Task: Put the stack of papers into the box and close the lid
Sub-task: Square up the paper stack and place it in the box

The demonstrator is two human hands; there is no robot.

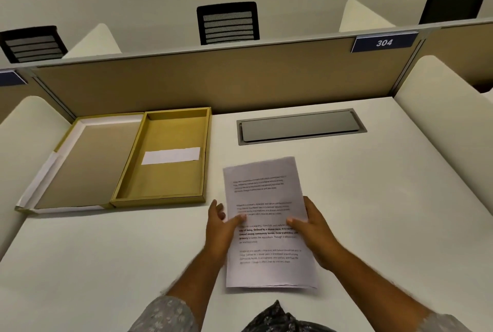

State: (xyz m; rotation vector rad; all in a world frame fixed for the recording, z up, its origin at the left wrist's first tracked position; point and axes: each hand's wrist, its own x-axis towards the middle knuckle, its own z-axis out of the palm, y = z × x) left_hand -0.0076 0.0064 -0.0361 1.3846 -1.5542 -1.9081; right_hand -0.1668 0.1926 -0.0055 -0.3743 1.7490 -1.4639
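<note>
— Two hands are seen in the head view, the only view given. How is the stack held?

— The stack of papers (266, 222) is gripped at lower centre of the frame from both long edges. The left hand (221, 227) is closed on the left edge, thumb laid on the printed top sheet, fingers tucked beneath. The right hand (313, 230) is clamped on the right edge in the same manner. The stack's near end appears to be raised off the desk (106, 265), though whether its far end is touching the surface cannot be told from this angle.

— And the destination?

— The box (162, 160) is set at centre left of the frame, open, with a white slip (170, 156) lying on its floor. The lid (82, 166) is folded flat to the left of the box, joined along the shared edge. Box and stack are near each other but apart.

— How should the step in hand be done well?

— The carry to the box is judged to be the step. The sheets should be kept squared, since the bottom edges look slightly uneven. The stack should be turned so its long side is matched to the tray's long side, lowered flat inside the walls, and released only once seated. The lid is to be swung over afterwards.

— Anything else in frame?

— A grey cable hatch (301, 126) is set into the desk at upper centre, clear of the path.
</note>
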